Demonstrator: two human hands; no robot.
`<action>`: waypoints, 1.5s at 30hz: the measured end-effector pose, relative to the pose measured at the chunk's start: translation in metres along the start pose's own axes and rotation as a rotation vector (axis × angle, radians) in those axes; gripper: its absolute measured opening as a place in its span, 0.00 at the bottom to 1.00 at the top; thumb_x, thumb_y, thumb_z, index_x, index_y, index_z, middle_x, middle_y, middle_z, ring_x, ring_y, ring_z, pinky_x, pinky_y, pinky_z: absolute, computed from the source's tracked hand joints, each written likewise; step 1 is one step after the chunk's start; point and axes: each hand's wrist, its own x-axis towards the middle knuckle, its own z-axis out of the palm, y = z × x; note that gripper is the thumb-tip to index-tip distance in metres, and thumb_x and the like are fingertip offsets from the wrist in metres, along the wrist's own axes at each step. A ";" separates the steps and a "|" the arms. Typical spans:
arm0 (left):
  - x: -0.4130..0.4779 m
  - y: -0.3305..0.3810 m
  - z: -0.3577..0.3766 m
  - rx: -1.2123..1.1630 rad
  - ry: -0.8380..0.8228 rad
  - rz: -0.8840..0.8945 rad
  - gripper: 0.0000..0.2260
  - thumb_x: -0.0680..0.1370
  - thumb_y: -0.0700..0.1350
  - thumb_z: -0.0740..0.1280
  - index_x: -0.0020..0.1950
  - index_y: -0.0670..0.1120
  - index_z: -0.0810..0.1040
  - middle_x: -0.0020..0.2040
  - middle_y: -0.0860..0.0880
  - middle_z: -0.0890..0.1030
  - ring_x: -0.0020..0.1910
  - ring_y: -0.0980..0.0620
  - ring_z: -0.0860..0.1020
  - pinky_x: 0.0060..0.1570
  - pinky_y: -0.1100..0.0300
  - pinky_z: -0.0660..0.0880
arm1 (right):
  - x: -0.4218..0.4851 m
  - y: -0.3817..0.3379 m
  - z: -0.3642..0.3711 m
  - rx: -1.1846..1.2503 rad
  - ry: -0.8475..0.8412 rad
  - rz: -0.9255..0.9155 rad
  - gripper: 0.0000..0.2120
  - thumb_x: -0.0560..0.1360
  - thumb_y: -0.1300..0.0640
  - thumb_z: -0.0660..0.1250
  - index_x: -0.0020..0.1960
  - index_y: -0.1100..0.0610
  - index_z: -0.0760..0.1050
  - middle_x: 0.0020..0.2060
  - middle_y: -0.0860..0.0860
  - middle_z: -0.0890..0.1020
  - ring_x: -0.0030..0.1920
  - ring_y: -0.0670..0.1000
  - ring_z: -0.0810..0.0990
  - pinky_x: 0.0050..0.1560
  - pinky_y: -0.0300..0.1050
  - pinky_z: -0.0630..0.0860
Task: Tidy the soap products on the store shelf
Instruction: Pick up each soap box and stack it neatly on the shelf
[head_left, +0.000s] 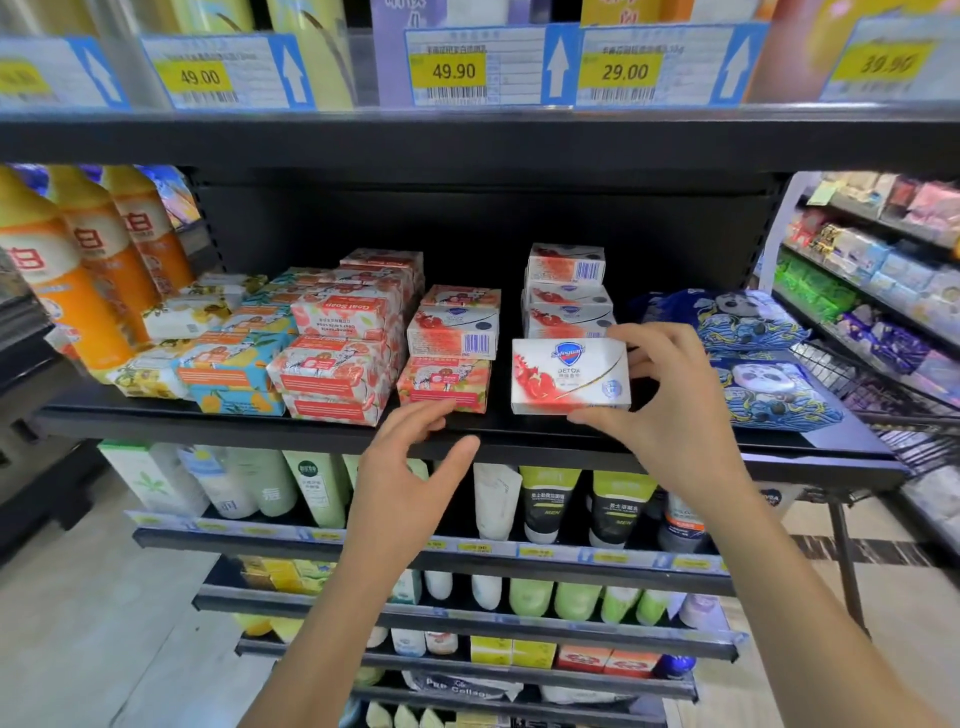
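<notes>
My right hand (670, 410) pinches a white and red Safeguard soap box (569, 375) by its right end, standing it upright at the front of the black shelf (519, 434). Behind it rises a stack of the same boxes (567, 291). My left hand (410, 467) hovers with relaxed fingers just under the shelf edge, its fingertips close to a red floral soap box (444, 384) and holding nothing. Above that box sit another Safeguard box (452, 332) and a floral one (460, 297). Further left are stacks of red goat soap boxes (343, 343) and teal and yellow ones (234, 374).
Orange bottles (67, 280) stand at the shelf's left end and blue panda-print packs (769, 364) lie at its right. Price tags (457, 67) hang on the shelf above. Tubes and bottles (550, 499) fill the lower shelves. A wire rack (857, 384) stands to the right.
</notes>
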 end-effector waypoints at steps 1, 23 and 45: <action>-0.003 0.008 -0.001 -0.109 -0.023 -0.052 0.19 0.77 0.51 0.74 0.67 0.54 0.80 0.63 0.59 0.80 0.62 0.62 0.78 0.63 0.65 0.74 | -0.007 -0.003 0.001 0.022 0.009 -0.023 0.38 0.62 0.55 0.86 0.69 0.51 0.74 0.61 0.45 0.71 0.54 0.40 0.76 0.56 0.25 0.70; -0.054 0.027 -0.003 -0.565 -0.078 -0.439 0.27 0.64 0.52 0.79 0.62 0.51 0.82 0.57 0.49 0.87 0.59 0.49 0.84 0.61 0.49 0.78 | -0.100 -0.029 0.029 0.821 -0.165 0.567 0.15 0.74 0.50 0.73 0.59 0.53 0.83 0.51 0.48 0.88 0.53 0.49 0.85 0.49 0.41 0.82; -0.055 0.036 -0.004 -0.643 -0.204 -0.508 0.18 0.70 0.57 0.70 0.49 0.46 0.88 0.54 0.41 0.87 0.55 0.44 0.85 0.59 0.50 0.80 | -0.106 -0.015 0.022 0.937 -0.162 0.352 0.24 0.69 0.64 0.73 0.64 0.54 0.79 0.59 0.50 0.85 0.62 0.47 0.82 0.55 0.38 0.80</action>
